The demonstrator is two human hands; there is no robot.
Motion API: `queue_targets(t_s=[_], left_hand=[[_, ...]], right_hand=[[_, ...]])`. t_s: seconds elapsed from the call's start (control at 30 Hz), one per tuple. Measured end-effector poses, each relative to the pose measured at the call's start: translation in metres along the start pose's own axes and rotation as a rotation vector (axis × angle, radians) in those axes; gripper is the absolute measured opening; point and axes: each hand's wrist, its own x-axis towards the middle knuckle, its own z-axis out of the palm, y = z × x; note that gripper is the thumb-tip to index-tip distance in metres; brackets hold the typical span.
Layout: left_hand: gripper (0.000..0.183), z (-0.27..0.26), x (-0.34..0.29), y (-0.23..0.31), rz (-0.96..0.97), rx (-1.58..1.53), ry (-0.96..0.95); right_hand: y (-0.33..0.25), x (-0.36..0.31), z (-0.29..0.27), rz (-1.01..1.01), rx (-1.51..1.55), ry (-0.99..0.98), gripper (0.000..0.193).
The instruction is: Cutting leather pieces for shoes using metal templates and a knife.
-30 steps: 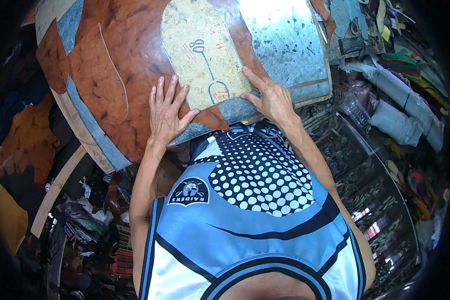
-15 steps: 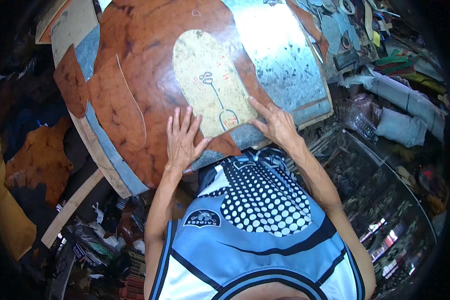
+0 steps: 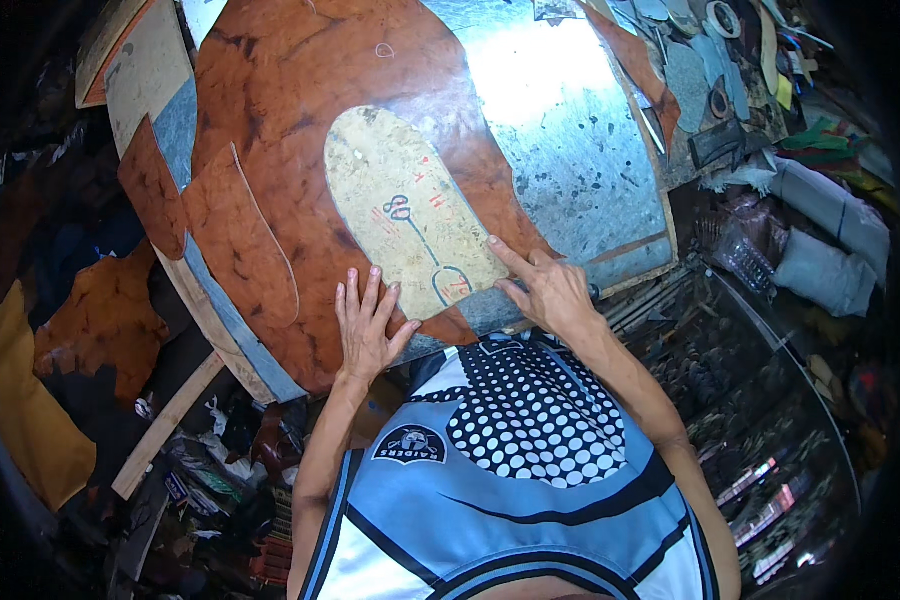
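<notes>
A cream, round-topped template [image 3: 370, 170] with hand-drawn marks lies flat on a large brown mottled leather sheet [image 3: 260, 60]. My left hand [image 3: 368, 325] rests open at the template's lower left edge, fingers spread across the leather and the template's corner. At the lower right edge, my right hand [image 3: 550, 290] has its index finger and thumb stretched apart, their tips touching the template. Its other fingers are partly hidden beneath the hand. Neither hand grasps anything. A thin curved line runs down the leather left of the template.
Under the leather is a board with a shiny metal sheet [image 3: 570, 150], bare on the right. A brown leather scrap [image 3: 153, 185] lies at its left edge. Flat offcuts and a ring-shaped roll [image 3: 723, 20] sit far right. Wrapped bundles [image 3: 825, 270] and a glass pane [image 3: 760, 430] are at right.
The whole view has shifted, so the board appears lower. Against the leather, the template has slid slightly toward me, with both hands staying at its lower edges.
</notes>
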Motion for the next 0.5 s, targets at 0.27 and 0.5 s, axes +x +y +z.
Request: queue_targets(t_s=[0.27, 0.5], left_hand=[[0.067, -0.007, 0.015, -0.004, 0.016, -0.002, -0.051], [0.065, -0.008, 0.016, -0.004, 0.021, -0.011, -0.061]], right_hand=[[0.001, -0.005, 0.005, 0.042, 0.052, 0.056, 0.066], [-0.001, -0.008, 0.006, 0.071, 0.054, 0.077, 0.067]])
